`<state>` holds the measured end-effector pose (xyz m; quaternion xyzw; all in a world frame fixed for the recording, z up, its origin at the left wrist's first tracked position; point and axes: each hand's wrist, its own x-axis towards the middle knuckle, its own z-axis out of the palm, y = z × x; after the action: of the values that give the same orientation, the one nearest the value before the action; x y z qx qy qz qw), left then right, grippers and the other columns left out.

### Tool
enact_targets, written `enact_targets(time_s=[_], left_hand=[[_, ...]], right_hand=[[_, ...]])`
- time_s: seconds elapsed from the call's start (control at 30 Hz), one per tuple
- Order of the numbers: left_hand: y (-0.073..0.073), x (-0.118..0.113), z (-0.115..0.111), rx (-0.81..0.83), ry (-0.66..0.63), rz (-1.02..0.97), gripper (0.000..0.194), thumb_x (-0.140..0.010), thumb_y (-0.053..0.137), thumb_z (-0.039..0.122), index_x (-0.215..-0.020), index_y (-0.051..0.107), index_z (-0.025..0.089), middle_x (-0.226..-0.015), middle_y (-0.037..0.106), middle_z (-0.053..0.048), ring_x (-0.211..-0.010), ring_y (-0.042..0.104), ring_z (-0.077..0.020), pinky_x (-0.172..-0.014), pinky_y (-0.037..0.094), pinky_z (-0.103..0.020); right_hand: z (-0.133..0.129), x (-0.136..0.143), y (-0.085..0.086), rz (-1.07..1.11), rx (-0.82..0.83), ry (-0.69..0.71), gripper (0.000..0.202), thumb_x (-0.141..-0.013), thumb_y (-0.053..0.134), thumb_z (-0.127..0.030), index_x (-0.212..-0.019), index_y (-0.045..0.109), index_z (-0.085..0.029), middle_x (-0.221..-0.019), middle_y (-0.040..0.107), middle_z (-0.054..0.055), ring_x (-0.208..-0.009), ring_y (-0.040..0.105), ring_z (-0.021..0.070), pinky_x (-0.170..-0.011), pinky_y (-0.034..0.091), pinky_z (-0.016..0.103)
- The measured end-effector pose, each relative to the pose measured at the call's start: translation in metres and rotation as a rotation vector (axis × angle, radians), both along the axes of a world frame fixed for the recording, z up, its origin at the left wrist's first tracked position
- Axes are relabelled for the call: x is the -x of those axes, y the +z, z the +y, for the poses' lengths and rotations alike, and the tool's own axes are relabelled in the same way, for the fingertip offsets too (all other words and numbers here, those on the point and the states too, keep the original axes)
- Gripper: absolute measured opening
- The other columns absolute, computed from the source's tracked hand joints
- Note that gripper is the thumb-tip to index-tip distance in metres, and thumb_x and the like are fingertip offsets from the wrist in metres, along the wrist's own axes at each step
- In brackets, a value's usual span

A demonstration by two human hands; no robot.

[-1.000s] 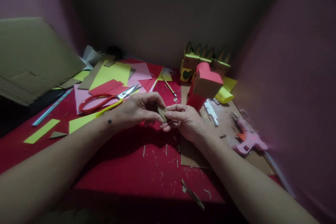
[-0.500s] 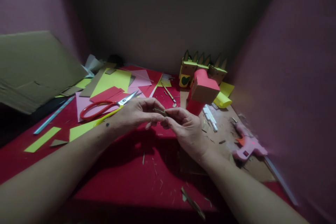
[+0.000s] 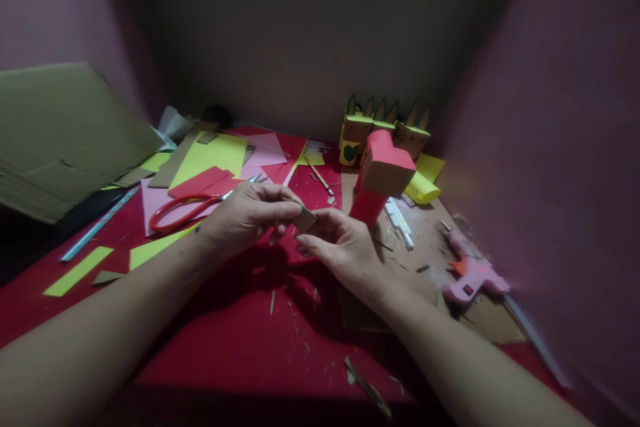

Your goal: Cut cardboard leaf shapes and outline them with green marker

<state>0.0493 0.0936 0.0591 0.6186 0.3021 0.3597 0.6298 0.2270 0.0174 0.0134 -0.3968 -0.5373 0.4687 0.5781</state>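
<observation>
My left hand [image 3: 250, 215] pinches a small piece of brown cardboard [image 3: 305, 219] between thumb and fingers, above the red tabletop. My right hand [image 3: 345, 243] is close by on the other side of the piece. Its fingertips reach the right edge of the cardboard, while its thumb sits lower, apart from the index finger. Whether the right fingertips press on the piece is hard to tell. Partly hidden behind my left hand lie red-handled scissors [image 3: 183, 212]. Beyond my right hand stands a red paper-covered shape with a cardboard face [image 3: 386, 177].
At right, a pink glue gun [image 3: 475, 277] lies on a cardboard sheet [image 3: 493, 323] near white glue sticks [image 3: 399, 221]. Yellow cardboard figures [image 3: 357, 133] stand at the back. Coloured paper [image 3: 210, 157], a pencil [image 3: 319, 175] and a large cardboard panel [image 3: 65, 133] are around the left and middle.
The cardboard piece has turned so its flat face shows. My right thumb has come off it and dropped lower, while the left hand keeps its pinch.
</observation>
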Motion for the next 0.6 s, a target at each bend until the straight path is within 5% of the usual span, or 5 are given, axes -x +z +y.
enact_targets(time_s=[0.2, 0.6], left_hand=[[-0.0028, 0.0013, 0.0044, 0.114, -0.057, 0.032, 0.02, -0.062, 0.099, 0.031, -0.069, 0.084, 0.02, -0.047, 0.062, 0.002, -0.037, 0.052, -0.008, -0.034, 0.044, -0.016], [-0.0011, 0.0032, 0.0077, 0.137, -0.146, 0.048, 0.023, -0.059, 0.102, 0.029, -0.072, 0.085, 0.021, -0.049, 0.064, 0.002, -0.039, 0.052, -0.0097, -0.034, 0.046, -0.018]], right_hand=[[-0.0045, -0.0028, 0.009, -0.097, 0.009, 0.006, 0.014, -0.082, 0.086, -0.033, -0.081, 0.078, -0.023, -0.074, 0.078, -0.002, -0.066, 0.071, 0.0148, -0.064, 0.063, 0.029], [-0.0016, -0.0035, 0.0033, -0.013, 0.098, 0.077, 0.033, -0.078, 0.094, -0.052, -0.079, 0.08, -0.022, -0.07, 0.078, 0.0, -0.062, 0.075, 0.0163, -0.064, 0.068, 0.033]])
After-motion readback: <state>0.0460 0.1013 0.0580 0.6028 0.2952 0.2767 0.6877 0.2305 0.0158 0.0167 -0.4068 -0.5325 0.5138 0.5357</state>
